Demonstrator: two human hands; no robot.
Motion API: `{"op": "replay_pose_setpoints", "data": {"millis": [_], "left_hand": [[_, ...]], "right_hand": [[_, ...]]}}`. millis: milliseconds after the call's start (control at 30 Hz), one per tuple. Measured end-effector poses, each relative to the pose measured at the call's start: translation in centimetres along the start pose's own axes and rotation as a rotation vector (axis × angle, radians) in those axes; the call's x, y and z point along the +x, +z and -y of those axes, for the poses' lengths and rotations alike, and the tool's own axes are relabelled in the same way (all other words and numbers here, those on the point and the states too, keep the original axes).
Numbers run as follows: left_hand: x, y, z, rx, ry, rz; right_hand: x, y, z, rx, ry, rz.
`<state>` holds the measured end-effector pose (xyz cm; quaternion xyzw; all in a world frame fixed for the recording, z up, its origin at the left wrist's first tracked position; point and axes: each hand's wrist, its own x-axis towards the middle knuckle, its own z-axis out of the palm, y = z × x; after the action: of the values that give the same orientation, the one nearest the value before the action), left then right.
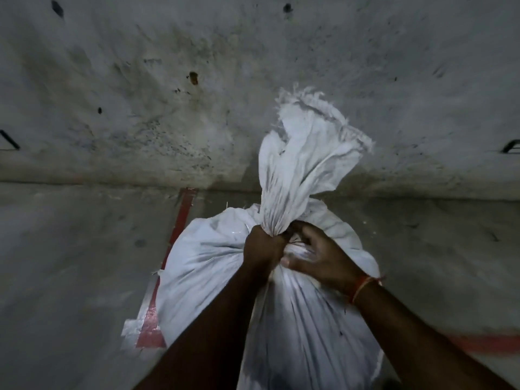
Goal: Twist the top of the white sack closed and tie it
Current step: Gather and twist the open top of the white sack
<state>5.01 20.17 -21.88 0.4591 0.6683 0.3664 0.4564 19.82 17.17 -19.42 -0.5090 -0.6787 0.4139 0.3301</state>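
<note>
- Head view: the white sack [225,266] stands full on a grey concrete floor [70,263], close to the foot of a stained concrete wall [140,94].
- Its gathered neck [277,220] is bunched into tight pleats, and the loose top [306,153] rises above it, flaring out to a frayed edge.
- The left hand [263,249] is clenched in a fist around the neck, fingers wrapped fully on the cloth.
- The right hand [318,257] lies just beside it, touching the neck from the right; its fingers curl in narrow at the pinch, but the dim light hides whether they hold cloth, a string, or nothing.
- A red thread band [361,285] circles the right wrist.
- 2 red painted stripes [183,212] mark the floor, 1 running under the sack's left side.
</note>
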Motion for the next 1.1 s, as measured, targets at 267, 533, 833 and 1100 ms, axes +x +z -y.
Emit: {"op": "replay_pose_setpoints", "data": {"millis": [267, 533, 833, 1100], "left_hand": [[-1.7, -1.8, -1.7, -0.465, -0.101, 0.257], [1.4, -2.5, -3.0, -0.283, -0.120, 0.526], [1.4, 0.1, -2.1, 0.257, 0.055, 0.212], [-2.7, -1.2, 0.3, 0.067, 0.478, 0.004]], "right_hand": [[1.1, 3.1, -0.3, -0.205, 0.034, -0.025], [2.7, 4.8, 0.3, -0.258, 0.120, -0.161], [2.9, 6.4, -0.4, -0.201, 0.307, -0.379], [4.8, 5.9, -0.5, -0.176, 0.515, -0.261]]}}
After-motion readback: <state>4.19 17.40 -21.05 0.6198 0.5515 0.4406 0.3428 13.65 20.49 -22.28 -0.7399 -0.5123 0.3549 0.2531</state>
